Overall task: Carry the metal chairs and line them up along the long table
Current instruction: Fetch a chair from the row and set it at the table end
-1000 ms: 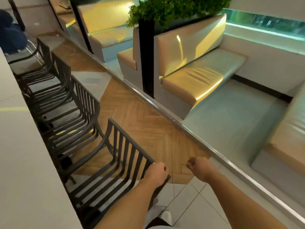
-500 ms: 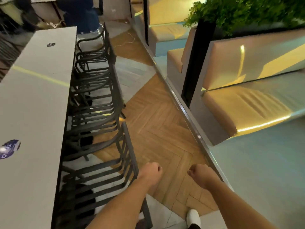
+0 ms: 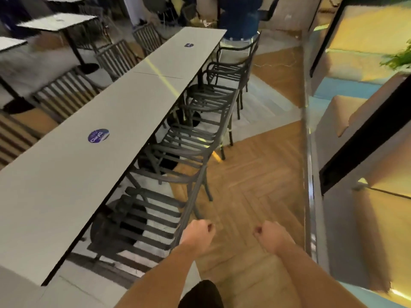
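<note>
The long table [image 3: 106,121] runs away from us, pale top, hard straight edge on the aisle side. Tucked against that edge stands a row of metal chairs [image 3: 200,134], dark slatted frames with curved arms, seats pushed under, backs facing the aisle; more of the same kind line the far side. The nearest chair [image 3: 151,218] sits at the near end of the row, its top rail just beside the person's left hand.

These look rigid and fairly heavy, I'd say, nothing to flex or crush, but the painted tube could slide in a sweaty palm. The top rail of the back or the two arms seem the natural places to lift from.

The wooden floor [image 3: 251,174] beside the row gives a free lane, bounded on the right by a metal strip [image 3: 308,152] and booth seating beyond. Chair legs splay into that lane, so feet could catch.

The left hand [image 3: 198,236] is clenched, close by the rail; whether it touches is unclear. The right hand [image 3: 271,237] is a fist on nothing.
</note>
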Motion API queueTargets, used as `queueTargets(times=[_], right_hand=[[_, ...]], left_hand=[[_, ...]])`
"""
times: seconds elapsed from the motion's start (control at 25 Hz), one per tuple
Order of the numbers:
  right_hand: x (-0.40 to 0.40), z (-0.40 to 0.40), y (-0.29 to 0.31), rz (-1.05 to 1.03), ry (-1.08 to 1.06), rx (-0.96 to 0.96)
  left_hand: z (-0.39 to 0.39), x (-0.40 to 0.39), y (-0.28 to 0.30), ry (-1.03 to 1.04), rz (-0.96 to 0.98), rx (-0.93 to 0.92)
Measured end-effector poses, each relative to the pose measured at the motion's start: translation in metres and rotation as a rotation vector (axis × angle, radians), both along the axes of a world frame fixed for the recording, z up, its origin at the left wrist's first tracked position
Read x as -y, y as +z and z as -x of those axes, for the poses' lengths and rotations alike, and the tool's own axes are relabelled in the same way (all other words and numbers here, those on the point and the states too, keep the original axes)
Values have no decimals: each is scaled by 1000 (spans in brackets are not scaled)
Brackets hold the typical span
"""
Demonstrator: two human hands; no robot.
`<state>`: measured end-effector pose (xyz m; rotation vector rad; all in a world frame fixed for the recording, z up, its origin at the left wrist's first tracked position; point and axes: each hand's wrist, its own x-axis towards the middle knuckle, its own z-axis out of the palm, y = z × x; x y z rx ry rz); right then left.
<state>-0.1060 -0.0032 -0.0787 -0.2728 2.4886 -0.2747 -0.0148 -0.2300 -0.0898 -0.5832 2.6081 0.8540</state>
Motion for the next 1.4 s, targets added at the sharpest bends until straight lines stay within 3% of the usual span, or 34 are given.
queueTargets(times=[0.16, 0.48, 0.72, 0.84, 1.16, 1.4], right_hand=[[38, 58, 3, 78, 151, -12], [130, 158, 14, 185, 338, -40], [173, 210, 8, 175, 613, -11], [184, 229, 12, 163, 825, 18], [226, 217, 24, 138, 1213, 28], [253, 173, -4, 89, 1310, 35]], left_hand=[[28, 26, 12, 220, -9, -71], [77, 74, 11, 378, 3, -73], [87, 63, 6, 616, 31, -41], [88, 29, 7, 840, 45, -82], [51, -18, 7, 1190, 54, -65], [-15, -10, -24, 1278, 37, -12]])
